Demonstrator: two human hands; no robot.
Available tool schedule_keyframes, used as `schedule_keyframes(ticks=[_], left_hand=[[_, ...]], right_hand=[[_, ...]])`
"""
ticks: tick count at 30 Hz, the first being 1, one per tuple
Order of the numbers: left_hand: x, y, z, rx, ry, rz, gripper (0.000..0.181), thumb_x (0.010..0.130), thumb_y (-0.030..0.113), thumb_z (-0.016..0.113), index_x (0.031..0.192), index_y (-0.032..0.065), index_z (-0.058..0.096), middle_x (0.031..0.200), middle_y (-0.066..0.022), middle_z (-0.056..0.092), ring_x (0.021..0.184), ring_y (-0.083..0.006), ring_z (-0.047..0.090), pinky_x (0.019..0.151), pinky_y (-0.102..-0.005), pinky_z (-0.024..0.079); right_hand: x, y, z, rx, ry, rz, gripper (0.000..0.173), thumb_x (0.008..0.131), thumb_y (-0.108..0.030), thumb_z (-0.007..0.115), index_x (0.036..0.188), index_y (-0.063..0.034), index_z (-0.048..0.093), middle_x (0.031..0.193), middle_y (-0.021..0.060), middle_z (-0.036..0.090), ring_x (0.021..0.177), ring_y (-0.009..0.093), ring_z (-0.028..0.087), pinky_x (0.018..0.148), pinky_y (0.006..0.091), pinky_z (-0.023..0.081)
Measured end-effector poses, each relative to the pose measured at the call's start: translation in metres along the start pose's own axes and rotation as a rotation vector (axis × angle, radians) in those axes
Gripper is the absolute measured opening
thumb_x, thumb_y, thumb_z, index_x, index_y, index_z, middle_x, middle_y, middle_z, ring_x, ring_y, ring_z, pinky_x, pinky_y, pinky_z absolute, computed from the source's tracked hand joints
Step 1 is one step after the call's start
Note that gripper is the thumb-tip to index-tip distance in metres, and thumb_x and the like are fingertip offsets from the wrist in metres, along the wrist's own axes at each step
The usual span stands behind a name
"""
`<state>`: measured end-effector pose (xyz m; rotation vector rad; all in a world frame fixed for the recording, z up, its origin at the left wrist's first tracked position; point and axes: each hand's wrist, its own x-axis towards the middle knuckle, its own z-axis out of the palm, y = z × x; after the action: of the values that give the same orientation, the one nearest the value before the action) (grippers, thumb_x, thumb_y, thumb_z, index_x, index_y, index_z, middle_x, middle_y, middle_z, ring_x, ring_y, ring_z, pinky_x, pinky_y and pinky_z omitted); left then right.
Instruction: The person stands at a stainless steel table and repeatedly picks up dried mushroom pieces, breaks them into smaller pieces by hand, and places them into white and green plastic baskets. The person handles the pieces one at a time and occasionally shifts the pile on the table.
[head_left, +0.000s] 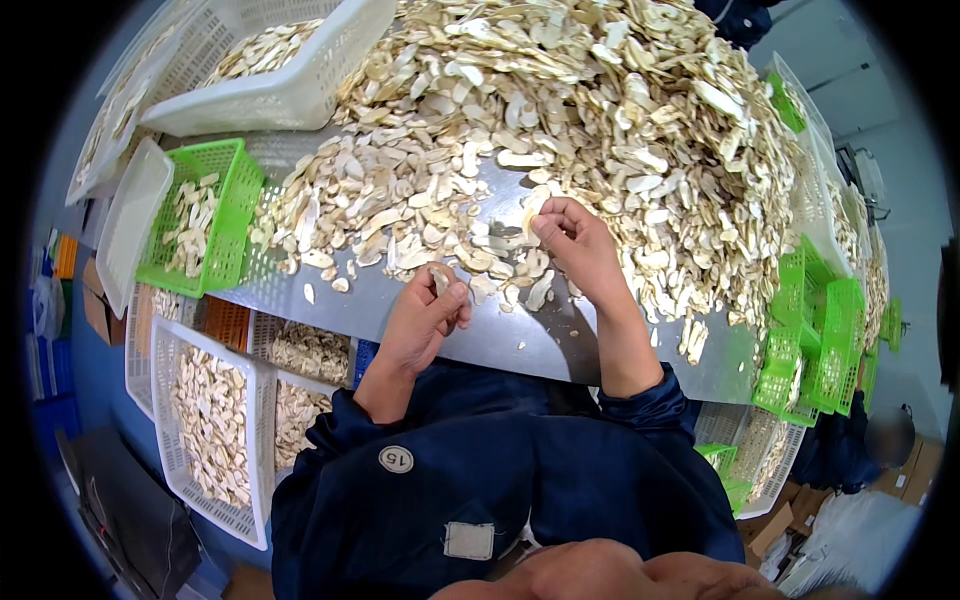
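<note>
Dried mushroom slices (660, 172) lie in a large heap on a metal table (487, 341). A looser spread of pale slices (375, 187) reaches to the left of the heap. My right hand (581, 244) pinches one mushroom slice (534, 212) between thumb and fingertips, just above the table. Nearer the table's front edge, my left hand (427, 311) has a small slice (439, 279) between its thumb and curled fingers. Its palm side is partly hidden from view.
A green plastic basket (244, 217) with some slices stands at the table's left end. Behind it is a white crate (247, 105). More green baskets (836, 337) line the right end. A white crate (259, 450) of slices sits low on my left. Another person (836, 450) is at the far right.
</note>
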<state>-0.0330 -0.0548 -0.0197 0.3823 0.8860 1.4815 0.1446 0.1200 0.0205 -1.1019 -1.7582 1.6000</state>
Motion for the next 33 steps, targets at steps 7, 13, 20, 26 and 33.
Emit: schedule_keyframes(ticks=[7,13,20,26,33], left_hand=[[0.014,-0.006,0.012,0.071,-0.027,0.045,0.013,0.099,0.008,0.06,0.095,0.0082,0.049,0.067,-0.0004,0.045,0.055,-0.0102,0.043,0.05,-0.0249,0.034],[0.024,-0.01,0.008,-0.054,-0.121,0.029,0.016,0.102,0.018,0.062,0.099,0.0091,0.049,0.067,0.0015,0.04,0.056,-0.0094,0.041,0.048,-0.0233,0.035],[0.033,-0.016,0.01,-0.168,-0.232,-0.017,0.017,0.103,0.019,0.06,0.112,0.007,0.053,0.07,0.0019,0.041,0.06,-0.0091,0.043,0.049,-0.0229,0.038],[0.03,-0.018,-0.002,-0.168,-0.16,-0.032,0.013,0.102,0.015,0.061,0.112,0.0101,0.054,0.072,0.002,0.04,0.06,-0.01,0.042,0.05,-0.0234,0.037],[0.022,-0.017,0.016,-0.084,-0.144,-0.054,0.015,0.099,0.014,0.061,0.11,0.006,0.055,0.069,0.0006,0.042,0.059,-0.0116,0.043,0.051,-0.0256,0.036]], right_hand=[[-0.023,0.016,-0.025,0.124,-0.007,-0.098,0.026,0.097,-0.013,0.068,0.119,-0.0004,0.063,0.102,0.0002,0.067,0.089,0.007,0.06,0.081,0.0248,0.05],[-0.066,0.024,-0.071,0.156,-0.096,0.008,0.032,0.099,-0.021,0.066,0.124,-0.0007,0.062,0.104,0.0059,0.068,0.096,0.011,0.065,0.084,0.0306,0.056],[-0.149,0.043,-0.165,-0.145,0.0,0.085,0.036,0.094,-0.023,0.071,0.123,-0.0019,0.066,0.103,0.0048,0.07,0.094,0.011,0.065,0.086,0.0284,0.054],[-0.173,0.067,-0.309,-0.185,0.884,-0.23,0.039,0.103,-0.021,0.053,0.136,-0.0011,0.057,0.134,0.0119,0.063,0.121,0.022,0.06,0.104,0.0348,0.045],[-0.153,0.053,-0.218,-0.106,0.571,0.064,0.037,0.1,-0.021,0.063,0.133,-0.0048,0.063,0.125,0.005,0.068,0.106,0.015,0.065,0.088,0.0266,0.049]])
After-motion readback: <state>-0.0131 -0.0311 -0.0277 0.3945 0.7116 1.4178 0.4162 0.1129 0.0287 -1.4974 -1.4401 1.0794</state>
